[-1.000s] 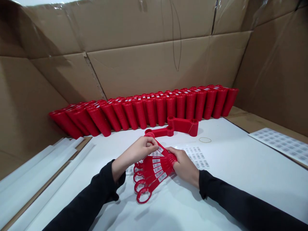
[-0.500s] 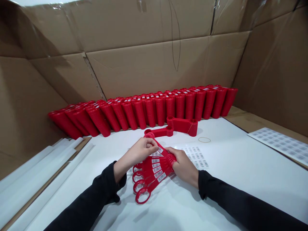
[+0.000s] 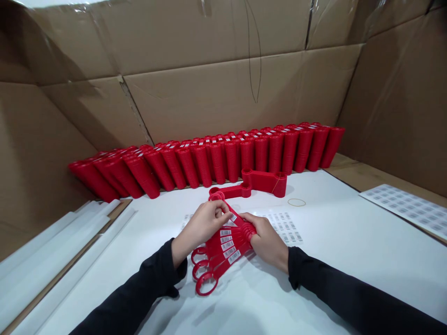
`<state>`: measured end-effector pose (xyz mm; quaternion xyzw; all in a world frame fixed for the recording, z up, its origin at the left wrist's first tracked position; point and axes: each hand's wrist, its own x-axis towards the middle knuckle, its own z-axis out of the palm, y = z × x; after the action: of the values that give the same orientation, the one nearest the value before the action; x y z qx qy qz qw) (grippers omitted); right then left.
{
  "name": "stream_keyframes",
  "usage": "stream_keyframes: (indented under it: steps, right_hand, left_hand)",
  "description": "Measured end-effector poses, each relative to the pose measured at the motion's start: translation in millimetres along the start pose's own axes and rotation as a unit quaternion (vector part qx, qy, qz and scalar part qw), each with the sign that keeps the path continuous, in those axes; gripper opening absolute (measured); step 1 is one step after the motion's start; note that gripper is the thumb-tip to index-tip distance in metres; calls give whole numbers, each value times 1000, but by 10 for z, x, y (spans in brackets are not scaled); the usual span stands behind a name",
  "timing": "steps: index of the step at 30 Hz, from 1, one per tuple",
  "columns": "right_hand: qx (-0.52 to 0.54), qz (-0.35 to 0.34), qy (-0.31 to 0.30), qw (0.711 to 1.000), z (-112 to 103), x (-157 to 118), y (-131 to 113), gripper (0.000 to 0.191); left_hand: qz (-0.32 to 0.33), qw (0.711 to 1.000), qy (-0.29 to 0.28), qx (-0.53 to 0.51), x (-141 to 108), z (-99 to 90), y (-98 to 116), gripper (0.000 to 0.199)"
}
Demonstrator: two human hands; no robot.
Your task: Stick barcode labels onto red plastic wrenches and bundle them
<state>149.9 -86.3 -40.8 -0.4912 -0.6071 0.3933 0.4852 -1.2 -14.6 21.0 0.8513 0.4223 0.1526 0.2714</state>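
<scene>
My right hand is closed round the bunched ring ends of several flat red plastic pieces. These fan out to the left, each with a large ring at its far end and a white barcode label on its strip. Over the uppermost piece, my left hand has its thumb and forefinger pinched together, touching the edge of that piece's label. Whatever is between those fingertips is hidden. Under the fan lies a sheet of barcode labels, partly covered by the hands.
Behind stand rows of stacked red pieces along the cardboard wall. Nearer are a red stack with a rubber band round it and a loose rubber band. More label sheets lie right; white sheets lie left.
My left hand has shifted slightly right and down along the uppermost piece, covering more of its label and some rings of the fan. My right hand keeps its grip in place.
</scene>
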Motion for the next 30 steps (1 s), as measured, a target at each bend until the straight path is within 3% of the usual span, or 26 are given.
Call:
stream_keyframes:
  steps: [6,11,21,24,30]
  right_hand:
    - [9,-19,-2,1000,-6,6,-25,52]
    - [27,-27,0,999,-4,-3,-48,55]
    - [23,-3,-8,1000,-1,-35,-70,48]
    - [38,13,13,999,-25,-13,-31,50]
    - [19,-4,16,1000,-35,-7,-16,53]
  left_hand:
    - [63,977,93,180,-53,82,-42,28]
    - [68,969,170,167,-25,52,-62,45]
    - [97,981,145,81,66,-177,-164,22]
    - [68,982,135,110,68,-270,-170,23]
    - [0,984,46,173,81,-381,-291,32]
